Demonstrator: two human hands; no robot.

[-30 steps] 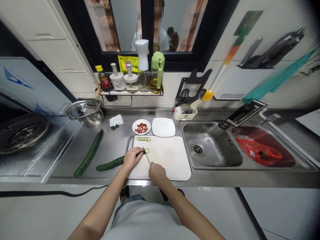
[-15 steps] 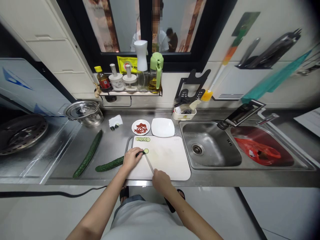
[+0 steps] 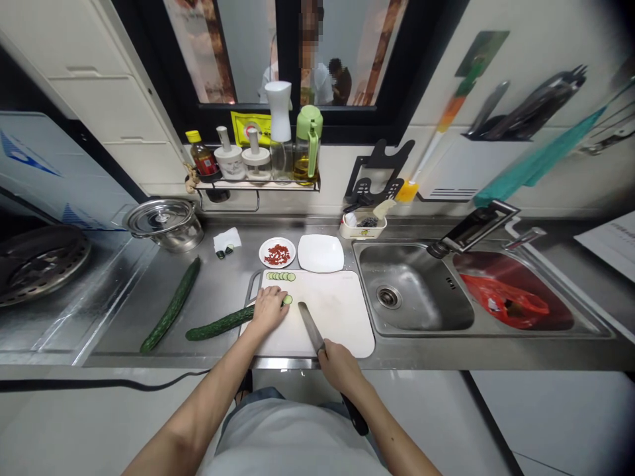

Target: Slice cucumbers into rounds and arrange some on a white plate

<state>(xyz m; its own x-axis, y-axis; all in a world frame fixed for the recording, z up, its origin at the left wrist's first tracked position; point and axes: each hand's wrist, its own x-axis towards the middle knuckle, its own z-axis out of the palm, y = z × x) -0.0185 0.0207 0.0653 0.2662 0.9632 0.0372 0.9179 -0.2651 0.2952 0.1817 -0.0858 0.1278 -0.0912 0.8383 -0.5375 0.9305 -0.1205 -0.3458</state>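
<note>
On the white cutting board (image 3: pixel 342 317), my left hand (image 3: pixel 268 309) rests over a long green cucumber (image 3: pixel 218 325), its fingers curled down around the cut end. A pale cut face or slice (image 3: pixel 287 300) shows just beyond those fingertips. My right hand (image 3: pixel 340 365) grips a kitchen knife (image 3: pixel 311 326), whose blade lies to the right of the cucumber, apart from it. A row of several cucumber slices (image 3: pixel 280 277) lies along the board's far left edge. Another whole cucumber (image 3: pixel 171 307) lies on the steel counter to the left.
Behind the board stand a plate of chopped red pieces (image 3: pixel 276 254) and a white plate (image 3: pixel 320 253). A lidded pot (image 3: pixel 166 225) and a tissue with dark scraps (image 3: pixel 227 242) are at left. The double sink (image 3: pixel 426 314) is at right. Bottles stand on a rack (image 3: pixel 260 187).
My right hand has drawn the knife right and toward me, away from the cucumber. My left hand's fingers have shifted on the cucumber and now cover more of its cut end.
</note>
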